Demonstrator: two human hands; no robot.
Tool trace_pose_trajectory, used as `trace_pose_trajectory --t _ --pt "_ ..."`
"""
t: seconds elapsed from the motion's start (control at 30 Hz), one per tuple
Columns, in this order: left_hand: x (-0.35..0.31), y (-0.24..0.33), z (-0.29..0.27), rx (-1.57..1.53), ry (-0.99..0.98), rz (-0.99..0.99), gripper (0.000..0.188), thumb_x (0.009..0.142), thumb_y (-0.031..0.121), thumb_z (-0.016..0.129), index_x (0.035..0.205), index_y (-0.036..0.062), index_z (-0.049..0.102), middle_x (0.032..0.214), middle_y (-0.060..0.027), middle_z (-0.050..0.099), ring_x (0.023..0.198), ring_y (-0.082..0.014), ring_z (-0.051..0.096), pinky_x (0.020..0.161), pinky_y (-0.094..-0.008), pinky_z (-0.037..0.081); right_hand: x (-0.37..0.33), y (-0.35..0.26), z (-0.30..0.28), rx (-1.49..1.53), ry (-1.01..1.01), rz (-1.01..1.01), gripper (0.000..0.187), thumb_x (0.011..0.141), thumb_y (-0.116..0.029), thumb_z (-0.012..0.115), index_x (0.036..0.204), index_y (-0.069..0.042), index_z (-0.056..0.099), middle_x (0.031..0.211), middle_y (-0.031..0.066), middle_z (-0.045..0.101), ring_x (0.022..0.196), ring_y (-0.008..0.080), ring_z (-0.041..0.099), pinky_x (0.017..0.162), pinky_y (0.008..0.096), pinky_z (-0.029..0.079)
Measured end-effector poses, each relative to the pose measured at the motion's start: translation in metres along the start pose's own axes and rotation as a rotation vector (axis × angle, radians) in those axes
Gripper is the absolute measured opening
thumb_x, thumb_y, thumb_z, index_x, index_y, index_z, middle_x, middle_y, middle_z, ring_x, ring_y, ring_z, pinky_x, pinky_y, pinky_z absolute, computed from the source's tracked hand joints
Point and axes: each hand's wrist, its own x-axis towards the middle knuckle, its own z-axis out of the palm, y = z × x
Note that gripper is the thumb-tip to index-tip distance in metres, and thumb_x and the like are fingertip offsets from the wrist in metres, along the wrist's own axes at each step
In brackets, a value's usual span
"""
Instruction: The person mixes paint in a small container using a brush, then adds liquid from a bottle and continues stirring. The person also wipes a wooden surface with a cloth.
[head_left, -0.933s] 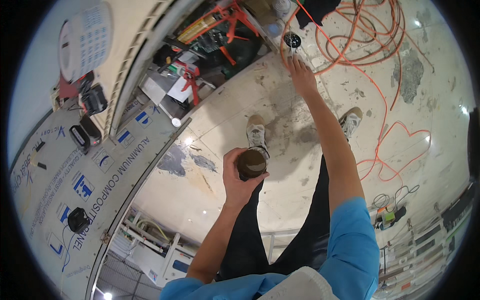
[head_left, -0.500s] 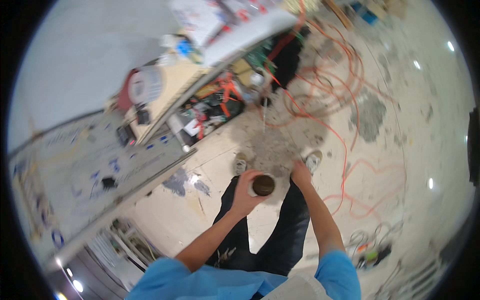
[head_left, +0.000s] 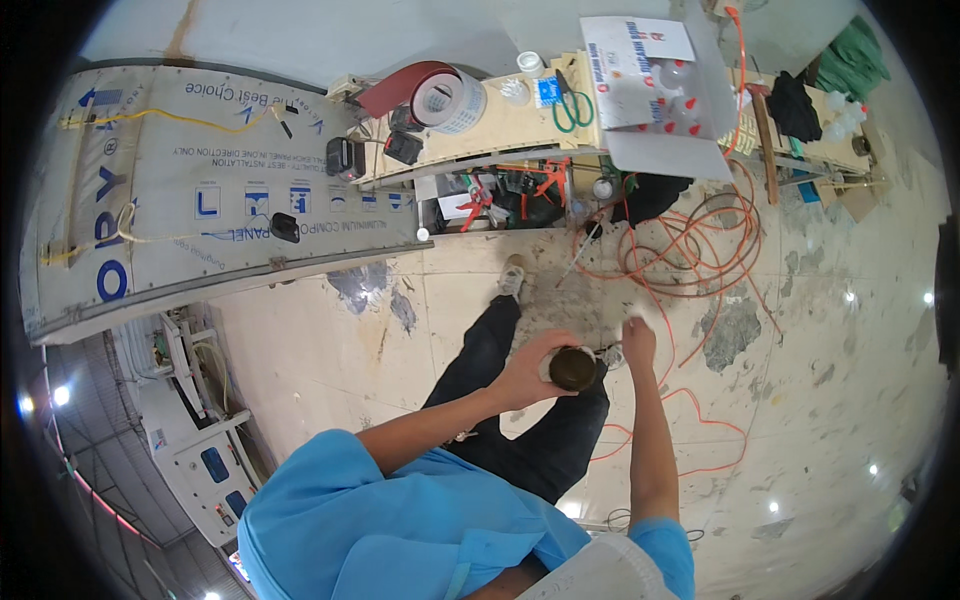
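My left hand (head_left: 535,372) is wrapped round a small round container (head_left: 573,370), whose dark brown round top faces up. I cannot tell whether that brown is a lid or its contents. My right hand (head_left: 638,345) is closed, a little to the right of the container and apart from it. What its fingers hold, if anything, is too small to make out. Both hands are in front of my body, above my dark trousers and shoes.
Ahead is a bench with a sandpaper roll (head_left: 450,105), green-handled scissors (head_left: 570,108) and an open white box (head_left: 665,110). A panel-topped table (head_left: 240,200) stands left. Below the bench is a tool drawer (head_left: 500,200). An orange hose (head_left: 690,255) lies coiled on the floor, right.
The view has turned, so the bench now runs more level across the top. My left hand still holds the container. One foot has stepped forward on the left.
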Motion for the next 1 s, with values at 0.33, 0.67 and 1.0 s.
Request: trace_pose_trajectory --t 0.33,0.67,1.0 --pt "0.01 -0.074 -0.19 0.129 0.27 -0.055 0.073 0.071 0.002 0.094 0.135 0.0095 0.062 0.138 -0.0135 0.061 0.129 -0.0327 0.06 0.111 -0.0404 0.049 0.319 -0.385 0.043 0.354 0.329 -0.469 0.028 0.098 -0.02 0.07 0.12 -0.003 0.068 0.11 0.0218 0.073 0.1 0.0451 0.07 0.086 0.0526 0.056" --pt "0.047 -0.085 -0.248 0.062 0.317 -0.097 0.085 0.065 -0.003 0.096 0.14 0.0084 0.056 0.139 -0.0115 0.056 0.128 -0.0268 0.061 0.112 -0.0401 0.049 0.365 -0.417 0.065 -0.18 0.292 -0.476 0.015 0.099 -0.021 0.066 0.108 -0.009 0.068 0.108 0.0126 0.069 0.098 0.037 0.071 0.082 0.0494 0.059" --pt "0.106 -0.023 -0.201 0.087 0.222 0.107 0.081 0.064 0.0 0.097 0.136 0.007 0.059 0.135 -0.0126 0.06 0.122 -0.0288 0.062 0.107 -0.038 0.049 0.197 -0.42 -0.075 0.661 0.5 -0.559 0.022 0.095 -0.003 0.069 0.115 -0.003 0.062 0.101 0.0161 0.065 0.089 0.0321 0.07 0.076 0.0398 0.056"
